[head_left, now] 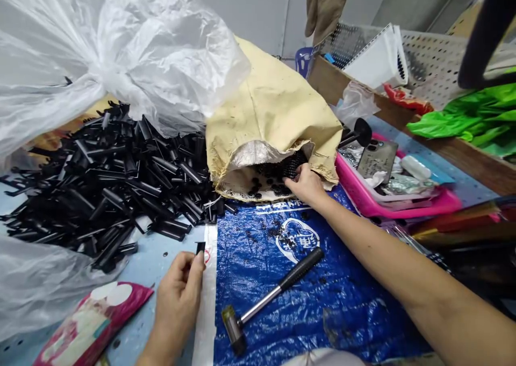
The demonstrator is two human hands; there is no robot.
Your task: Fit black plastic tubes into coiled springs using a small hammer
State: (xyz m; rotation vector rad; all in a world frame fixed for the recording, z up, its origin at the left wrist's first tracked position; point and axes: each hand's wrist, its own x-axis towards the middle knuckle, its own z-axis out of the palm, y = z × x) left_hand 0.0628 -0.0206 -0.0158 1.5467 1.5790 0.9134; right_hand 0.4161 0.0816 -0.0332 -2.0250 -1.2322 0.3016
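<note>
My left hand (179, 296) is closed on a short black plastic tube (200, 247), held upright near the edge of the blue woven sheet (342, 301). My right hand (306, 184) reaches into the mouth of a yellowish paper sack (274, 113), fingers curled among small black round parts (270, 180); what they hold is hidden. A big heap of black tubes (113, 178) lies to the left of the sack. A small hammer (270, 296) with a black grip lies on the blue sheet between my arms.
Clear plastic bags (121, 49) billow over the heap at the left. A pink tray (387, 199) with metal bits and a phone sits right of the sack. Behind it are a wooden ledge (443, 145), green plastic (479, 116) and perforated baskets (427, 54). A pink packet (92, 323) lies bottom left.
</note>
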